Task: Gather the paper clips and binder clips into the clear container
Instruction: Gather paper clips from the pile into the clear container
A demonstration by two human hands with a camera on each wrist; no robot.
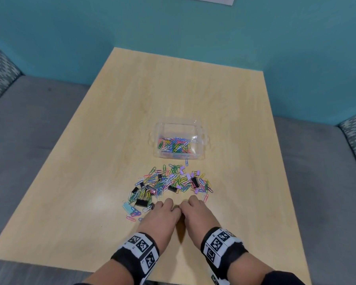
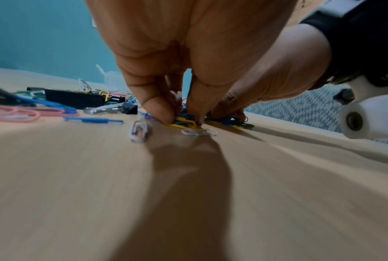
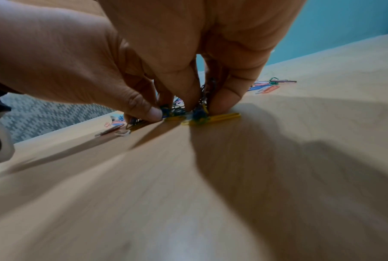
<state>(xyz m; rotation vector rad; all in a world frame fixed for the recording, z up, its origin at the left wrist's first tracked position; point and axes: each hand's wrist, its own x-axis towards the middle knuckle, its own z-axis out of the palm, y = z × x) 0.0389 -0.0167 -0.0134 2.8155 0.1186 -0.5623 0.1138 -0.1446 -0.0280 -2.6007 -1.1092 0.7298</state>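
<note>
A clear container (image 1: 201, 138) sits mid-table with several coloured paper clips in it. In front of it lies a spread pile of paper clips (image 1: 169, 182) mixed with black binder clips (image 1: 194, 181) and small lilac ones. Both hands are side by side at the near edge of that pile. My left hand (image 1: 162, 212) has thumb and fingers curled down, pinching a small bunch of yellow and blue paper clips (image 2: 183, 121) against the table. My right hand (image 1: 195, 212) likewise pinches a bunch of blue and yellow clips (image 3: 199, 114).
The light wooden table (image 1: 111, 140) stands against a teal wall, with grey cushioned seating (image 1: 29, 120) on both sides. A light-blue binder clip (image 1: 127, 207) and pink paper clips (image 1: 131, 218) lie left of my left hand. Two loose white clips (image 2: 198, 132) lie just before its fingers.
</note>
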